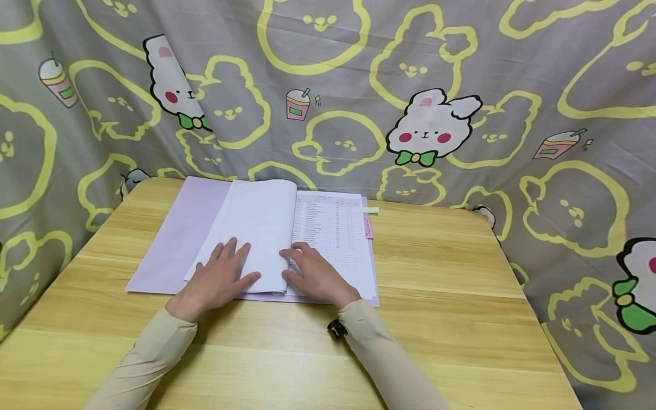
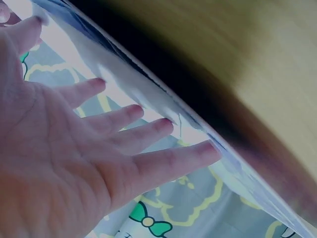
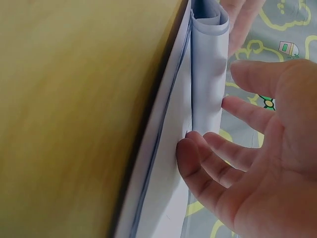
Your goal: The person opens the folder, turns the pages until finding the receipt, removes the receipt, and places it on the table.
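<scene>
A lilac folder (image 1: 176, 239) lies spread on the table with white sheets in it. Its left-side pages (image 1: 256, 222) curl over in a rounded fold near the middle, and a printed table sheet (image 1: 328, 228) shows on the right. My left hand (image 1: 217, 279) rests on the left pages with straight, spread fingers; the left wrist view shows its fingertips (image 2: 163, 128) at the paper. My right hand (image 1: 318, 273) is at the fold, its fingers (image 3: 247, 111) slightly bent and touching the rolled paper edge (image 3: 208, 74), without gripping it.
The wooden table (image 1: 441, 296) extends around the folder on both sides. Small sticky tabs (image 1: 369, 225) stick out from the folder's right edge. A grey cartoon-print curtain (image 1: 338, 148) hangs behind and beside the table. A black band (image 1: 336, 329) is at the right wrist.
</scene>
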A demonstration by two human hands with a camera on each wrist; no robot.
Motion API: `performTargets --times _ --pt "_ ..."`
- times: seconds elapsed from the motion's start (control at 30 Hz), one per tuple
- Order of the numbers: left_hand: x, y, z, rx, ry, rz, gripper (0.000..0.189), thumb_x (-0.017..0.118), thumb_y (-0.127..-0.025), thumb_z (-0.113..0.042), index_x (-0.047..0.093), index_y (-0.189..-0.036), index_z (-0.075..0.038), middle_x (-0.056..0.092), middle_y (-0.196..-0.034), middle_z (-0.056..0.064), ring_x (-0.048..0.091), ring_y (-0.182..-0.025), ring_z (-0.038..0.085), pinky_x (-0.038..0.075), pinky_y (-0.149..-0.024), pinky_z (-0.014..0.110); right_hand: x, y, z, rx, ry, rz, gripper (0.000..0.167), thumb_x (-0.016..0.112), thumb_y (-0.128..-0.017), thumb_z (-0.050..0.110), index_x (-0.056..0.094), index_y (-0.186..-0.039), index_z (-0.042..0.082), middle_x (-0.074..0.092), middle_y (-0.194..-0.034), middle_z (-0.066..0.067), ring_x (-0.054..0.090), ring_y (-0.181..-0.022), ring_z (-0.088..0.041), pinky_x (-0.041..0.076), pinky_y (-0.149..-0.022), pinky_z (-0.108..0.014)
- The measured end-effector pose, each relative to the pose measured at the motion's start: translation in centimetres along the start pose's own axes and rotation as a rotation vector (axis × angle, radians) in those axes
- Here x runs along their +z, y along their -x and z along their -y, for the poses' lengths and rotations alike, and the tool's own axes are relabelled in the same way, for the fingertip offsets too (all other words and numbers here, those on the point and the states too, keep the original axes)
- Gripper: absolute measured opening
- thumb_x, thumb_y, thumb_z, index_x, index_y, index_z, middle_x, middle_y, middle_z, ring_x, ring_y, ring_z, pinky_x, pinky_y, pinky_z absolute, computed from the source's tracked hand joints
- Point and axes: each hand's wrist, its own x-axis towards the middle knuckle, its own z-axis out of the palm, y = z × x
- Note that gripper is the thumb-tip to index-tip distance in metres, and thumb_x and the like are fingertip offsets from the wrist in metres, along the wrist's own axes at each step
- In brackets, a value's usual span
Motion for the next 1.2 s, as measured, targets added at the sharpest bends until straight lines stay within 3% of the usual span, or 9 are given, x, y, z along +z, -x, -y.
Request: performTargets --times 0.43,0.67,0.97,1.2 --pt "0.1 0.3 -0.1 0.012 -0.036 0.028 0.074 0.057 -0.101 -0.05 0.041 -0.154 0.001 0.031 -0.158 0.034 0.03 -0.142 0.061 0.03 -0.095 0.086 -0.6 0.2 -0.6 -0.014 -0.042 -0.024 0.048 0.056 -0.105 0.036 0.052 -0.147 0.014 0.051 -0.15 -0.006 0.049 -0.139 -0.024 0.04 -0.116 -0.04" --pt "0.1 0.4 -0.1 0.005 -0.032 0.044 0.075 0.057 -0.101 -0.05 0.041 -0.154 0.0 0.03 -0.159 0.034 0.028 -0.143 0.061 0.029 -0.097 0.086 -1.8 0.3 -1.8 0.018 -0.115 -0.054 0.05 0.056 -0.105 0.035 0.051 -0.149 0.013 0.05 -0.151 -0.009 0.048 -0.139 -0.026 0.039 -0.115 -0.043" --pt "0.1 0.5 0.0 0.016 -0.032 0.044 0.073 0.057 -0.102 -0.049 0.041 -0.154 0.0 0.031 -0.159 0.034 0.028 -0.143 0.062 0.028 -0.097 0.086 -3.8 0.7 -3.8 0.075 -0.193 -0.114 0.053 0.058 -0.104 0.034 0.048 -0.151 0.011 0.051 -0.151 -0.011 0.058 -0.124 -0.029 0.046 -0.107 -0.044" --pt "0.1 0.5 0.1 0.012 -0.038 0.051 0.075 0.056 -0.102 -0.05 0.04 -0.155 0.0 0.03 -0.16 0.034 0.028 -0.143 0.062 0.028 -0.097 0.086 -5.4 1.3 -5.5 0.151 -0.238 -0.15 0.055 0.058 -0.104 0.036 0.046 -0.153 0.013 0.049 -0.153 -0.015 0.057 -0.129 -0.034 0.045 -0.108 -0.051"
